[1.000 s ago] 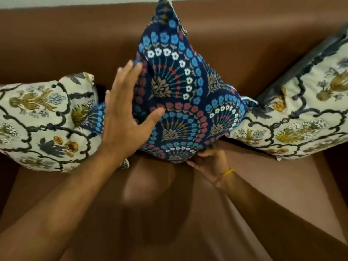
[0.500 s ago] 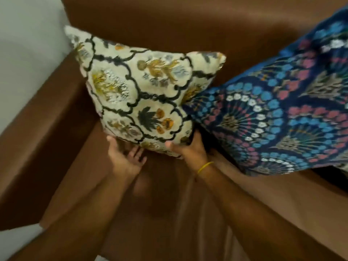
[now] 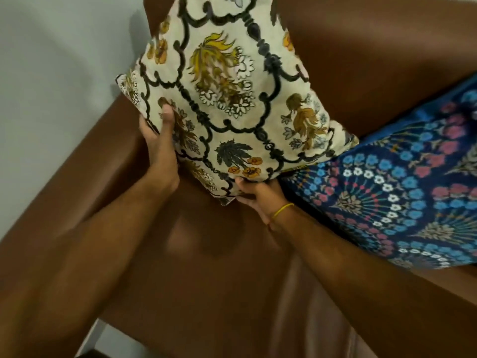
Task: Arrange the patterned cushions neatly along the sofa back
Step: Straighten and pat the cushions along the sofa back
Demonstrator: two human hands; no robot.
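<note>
A cream cushion with black scrollwork and yellow flowers stands on one corner, diamond-wise, in the left corner of the brown sofa. My left hand grips its left edge, thumb on the front. My right hand, with a yellow band at the wrist, holds its bottom right edge from below. A dark blue cushion with blue, pink and white flower fans lies to the right, against the sofa back, its left corner tucked under the cream cushion.
The sofa's left armrest runs diagonally at the left, with a pale wall behind it. The brown seat spreads below my arms. A strip of floor shows at the bottom left.
My hands left the blue cushion and took the cream one. It has been lifted and turned up onto its corner, and my left hand moved from its underside up to its left edge.
</note>
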